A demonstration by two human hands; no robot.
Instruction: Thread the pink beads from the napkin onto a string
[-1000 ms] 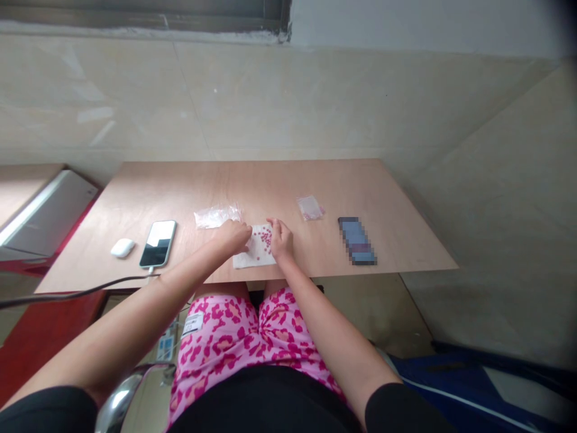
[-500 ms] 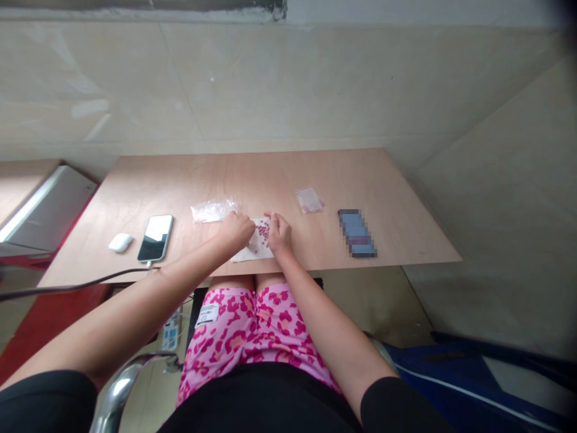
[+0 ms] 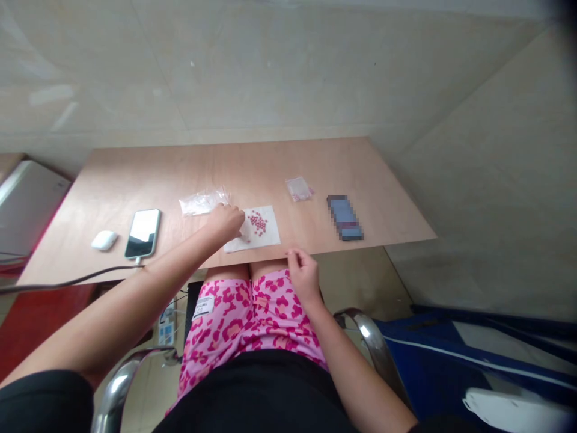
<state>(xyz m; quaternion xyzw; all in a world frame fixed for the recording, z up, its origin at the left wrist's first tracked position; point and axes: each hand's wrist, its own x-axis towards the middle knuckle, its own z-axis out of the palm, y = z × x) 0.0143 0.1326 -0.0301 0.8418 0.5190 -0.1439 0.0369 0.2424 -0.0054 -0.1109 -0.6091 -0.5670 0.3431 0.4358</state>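
Note:
A white sheet of paper or cloth (image 3: 272,231) lies near the table's front edge with several small red beads (image 3: 258,223) gathered on it. Over the sheet's left side, my left hand (image 3: 229,221) is closed, fingers curled downward; anything it pinches is hidden. My right hand (image 3: 305,273) hovers at the table's front edge, right of the sheet. Its fingers are curled with the tips together, and what they hold, if anything, is too small to tell. A crumpled clear plastic bag (image 3: 202,202) lies just behind my left hand.
A small clear bag of red beads (image 3: 299,189) sits behind the sheet to the right. Farther right is a pixelated phone (image 3: 345,218). At left are a phone (image 3: 143,233) on a cable (image 3: 81,280) and a white earbud case (image 3: 104,240). A wall (image 3: 270,78) rises behind the table (image 3: 157,174).
My right hand has drawn back from the sheet to the table's front edge, uncovering the beads. My left hand remains at the sheet's left side. The view has shifted slightly.

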